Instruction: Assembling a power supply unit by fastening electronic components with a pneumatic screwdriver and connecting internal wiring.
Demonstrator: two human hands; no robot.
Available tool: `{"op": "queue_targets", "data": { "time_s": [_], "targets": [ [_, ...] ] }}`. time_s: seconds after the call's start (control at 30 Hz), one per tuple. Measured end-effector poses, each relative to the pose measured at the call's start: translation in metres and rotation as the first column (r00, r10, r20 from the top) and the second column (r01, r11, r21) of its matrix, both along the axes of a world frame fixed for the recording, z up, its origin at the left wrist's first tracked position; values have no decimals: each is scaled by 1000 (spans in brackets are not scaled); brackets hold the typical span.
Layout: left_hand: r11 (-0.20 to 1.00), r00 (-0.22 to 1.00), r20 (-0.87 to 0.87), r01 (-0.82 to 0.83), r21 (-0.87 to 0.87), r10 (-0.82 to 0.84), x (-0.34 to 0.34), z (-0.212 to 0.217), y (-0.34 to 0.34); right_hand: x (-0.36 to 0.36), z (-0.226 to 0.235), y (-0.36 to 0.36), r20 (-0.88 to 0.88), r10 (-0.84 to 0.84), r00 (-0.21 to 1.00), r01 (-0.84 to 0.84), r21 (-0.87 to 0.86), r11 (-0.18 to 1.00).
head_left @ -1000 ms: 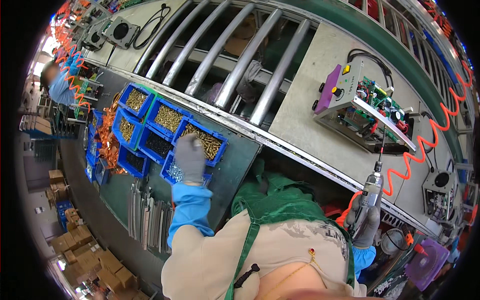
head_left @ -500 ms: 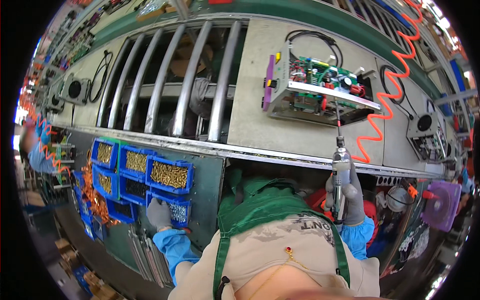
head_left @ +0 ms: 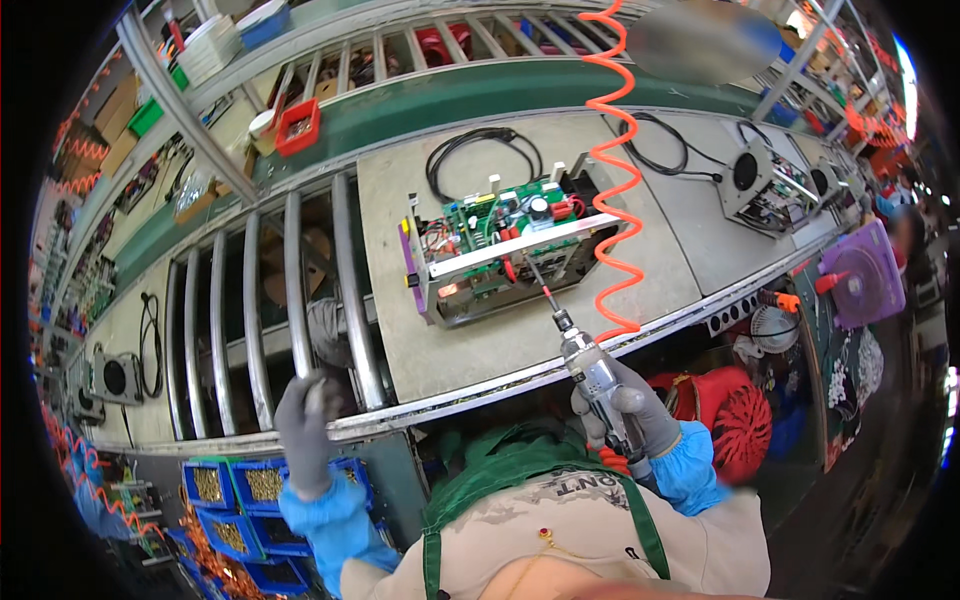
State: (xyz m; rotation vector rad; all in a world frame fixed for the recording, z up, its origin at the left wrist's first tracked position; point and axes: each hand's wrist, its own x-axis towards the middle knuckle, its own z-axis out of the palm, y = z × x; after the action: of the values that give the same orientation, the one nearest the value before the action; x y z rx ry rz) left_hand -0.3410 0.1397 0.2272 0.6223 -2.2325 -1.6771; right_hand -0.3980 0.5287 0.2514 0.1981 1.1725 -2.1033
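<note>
My right hand (head_left: pixel 648 408), in a grey glove, is wrapped round a power screwdriver (head_left: pixel 594 375). The driver's long bit points up and left, its end near the metal rail of an open electronic unit (head_left: pixel 520 245). That unit has a green circuit board, a purple end panel and a black cable behind it. My left hand (head_left: pixel 306 430), also gloved, is raised over the bench edge beside the metal rollers. Its fingers are drawn together and slightly blurred; anything small between them cannot be made out. Blue bins (head_left: pixel 262 484) of screws lie below it, partly hidden by my forearm.
A coiled orange hose (head_left: pixel 628 200) hangs down just right of the unit. Steel rollers (head_left: pixel 252 320) run along the left. Another unit (head_left: pixel 765 185) with a fan stands further right. A purple fan-like frame (head_left: pixel 862 272) and a red round item (head_left: pixel 735 425) are at the right.
My left hand has lifted out of the bin of silver screws and moved up to the bench edge. My right hand still holds the screwdriver at the unit. The view has turned rightward.
</note>
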Motion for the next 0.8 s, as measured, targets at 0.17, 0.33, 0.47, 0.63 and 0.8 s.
{"op": "queue_targets", "data": {
  "time_s": [0.17,0.33,0.47,0.63,0.8],
  "targets": [
    [779,774,-226,478,-405,-592,-159,28,75,7,-2,-7,-60,-62,996,56,-101,993],
    [321,530,2,515,-795,-848,-255,22,120,10,2,-17,-1,-71,997,71,-38,997],
    [133,411,339,780,-611,-846,-279,20,128,8,5,-25,8,-84,996,84,19,996],
    [157,384,337,826,-542,-860,-284,33,129,14,5,-28,-18,-102,995,102,26,994],
    [191,417,376,839,-510,-828,-283,29,129,12,1,-31,-1,-111,994,111,1,994]
  ]
}}
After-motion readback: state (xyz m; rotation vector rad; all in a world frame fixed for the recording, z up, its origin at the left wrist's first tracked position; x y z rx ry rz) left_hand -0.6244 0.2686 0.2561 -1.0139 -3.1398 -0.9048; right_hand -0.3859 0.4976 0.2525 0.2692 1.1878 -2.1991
